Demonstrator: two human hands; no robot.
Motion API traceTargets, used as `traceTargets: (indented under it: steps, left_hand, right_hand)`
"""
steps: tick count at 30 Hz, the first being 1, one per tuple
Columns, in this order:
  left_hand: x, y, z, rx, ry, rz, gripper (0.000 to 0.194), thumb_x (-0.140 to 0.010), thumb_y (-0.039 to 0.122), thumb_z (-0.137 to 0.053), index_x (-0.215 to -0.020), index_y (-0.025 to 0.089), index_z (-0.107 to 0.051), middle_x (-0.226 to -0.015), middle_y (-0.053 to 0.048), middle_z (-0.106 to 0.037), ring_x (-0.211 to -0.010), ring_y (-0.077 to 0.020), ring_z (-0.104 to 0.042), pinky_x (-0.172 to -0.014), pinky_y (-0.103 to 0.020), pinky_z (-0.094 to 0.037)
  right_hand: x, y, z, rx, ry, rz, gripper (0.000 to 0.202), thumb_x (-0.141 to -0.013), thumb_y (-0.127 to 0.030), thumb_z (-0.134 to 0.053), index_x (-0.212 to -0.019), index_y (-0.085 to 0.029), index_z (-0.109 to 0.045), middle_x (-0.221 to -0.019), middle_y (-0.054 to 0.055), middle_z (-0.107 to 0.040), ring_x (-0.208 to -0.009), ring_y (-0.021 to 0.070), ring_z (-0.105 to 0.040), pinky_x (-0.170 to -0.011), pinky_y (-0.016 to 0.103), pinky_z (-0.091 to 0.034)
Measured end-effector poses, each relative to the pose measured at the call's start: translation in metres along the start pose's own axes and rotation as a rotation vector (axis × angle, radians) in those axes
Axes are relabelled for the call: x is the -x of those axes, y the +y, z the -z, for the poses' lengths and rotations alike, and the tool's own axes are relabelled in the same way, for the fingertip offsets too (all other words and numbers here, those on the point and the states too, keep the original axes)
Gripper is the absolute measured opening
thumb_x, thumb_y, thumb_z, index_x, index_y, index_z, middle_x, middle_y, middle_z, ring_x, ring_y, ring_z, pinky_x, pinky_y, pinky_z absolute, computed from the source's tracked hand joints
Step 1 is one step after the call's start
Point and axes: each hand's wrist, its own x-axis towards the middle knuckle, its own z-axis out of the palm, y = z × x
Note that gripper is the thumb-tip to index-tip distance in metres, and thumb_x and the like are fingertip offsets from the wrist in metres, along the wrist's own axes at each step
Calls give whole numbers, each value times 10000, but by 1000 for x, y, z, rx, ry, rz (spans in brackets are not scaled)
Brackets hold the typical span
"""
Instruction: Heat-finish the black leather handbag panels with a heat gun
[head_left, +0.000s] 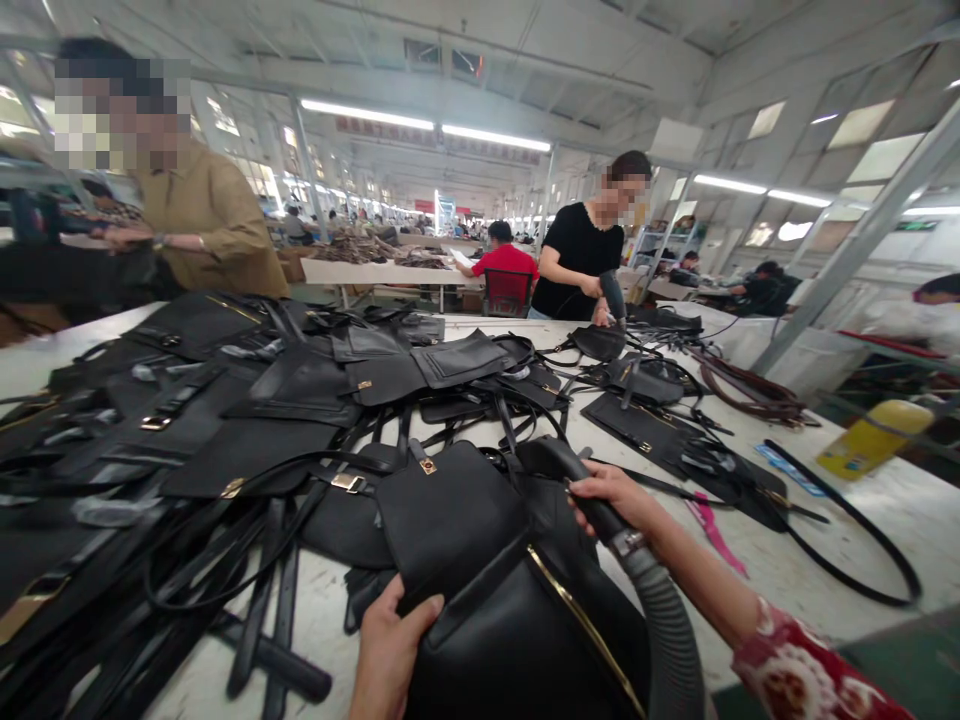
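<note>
A black leather bag [517, 640] with a gold zipper lies in front of me on the table. My left hand [396, 635] grips its left edge, thumb on top near the base of the flap [454, 515] and fingers partly hidden beneath. A small gold clasp plate shows at the flap's far end. In my right hand [615, 495] is the black handle of a vacuum hose [555, 460], fingers wrapped round it. Its ribbed grey hose [667, 610] runs down past the bag's right side. The nozzle's tip is close to the bag; whether they touch, I cannot tell.
Black bags [285, 380] and straps pile up across the white table [862, 510], mostly left and ahead. To the right lie a yellow bottle [874, 440], a pink ribbon [716, 535] and brown straps [750, 395]. Co-workers stand at the far side and left.
</note>
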Motion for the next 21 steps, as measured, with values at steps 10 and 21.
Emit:
traceTargets:
  steps: [10, 21]
  left_hand:
    - [11, 21, -8, 9, -56, -21, 497, -533, 158, -687, -1018, 126, -585, -884, -66, -696, -802, -222, -638, -703, -306, -506]
    - [-37, 81, 50, -165, 408, -349, 430, -462, 233, -734, -877, 182, -637, -760, 24, -678, -649, -146, -618, -633, -236, -501]
  right_hand:
    - [29, 19, -7, 114, -99, -124, 246, -604, -241, -593, -814, -142, -512, -568, -3, -587, -387, 145, -565, -314, 218, -435]
    - [76, -8, -7, 187, 151, 121, 654, -651, -231, -583, -1261, -164, -356, -485, -42, -579, -394, 134, -533, -386, 226, -439]
